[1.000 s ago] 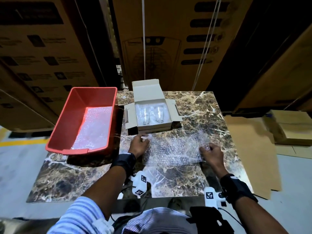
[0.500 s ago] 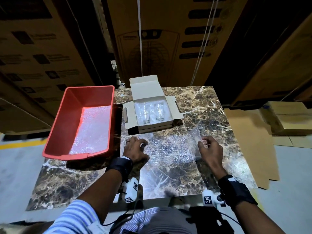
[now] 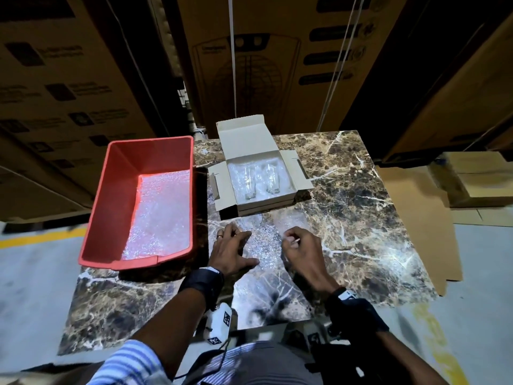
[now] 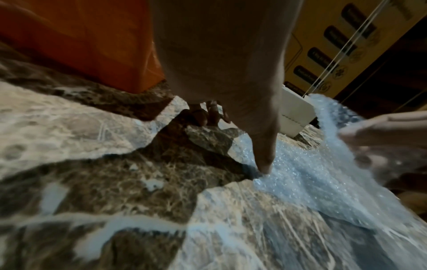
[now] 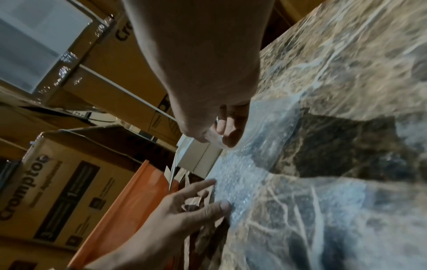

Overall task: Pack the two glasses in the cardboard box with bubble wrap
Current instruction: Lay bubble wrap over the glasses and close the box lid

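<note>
The open cardboard box stands at the back of the marble table. Two clear glasses lie side by side in it on bubble wrap. A loose bubble wrap sheet lies in front of the box. My left hand rests on the sheet's left edge with fingers spread; in the left wrist view its thumb presses the wrap down. My right hand pinches the sheet's right edge, lifted and carried over towards the left hand; the pinch shows in the right wrist view.
A red plastic bin with more bubble wrap in it overhangs the table's left side, next to the box. Large brown cartons stand behind. Flat cardboard lies on the floor to the right.
My right hand has carried the wrap's right edge leftwards, so the sheet folds over and the hands are close together. The left hand has opened flat onto the left edge.
</note>
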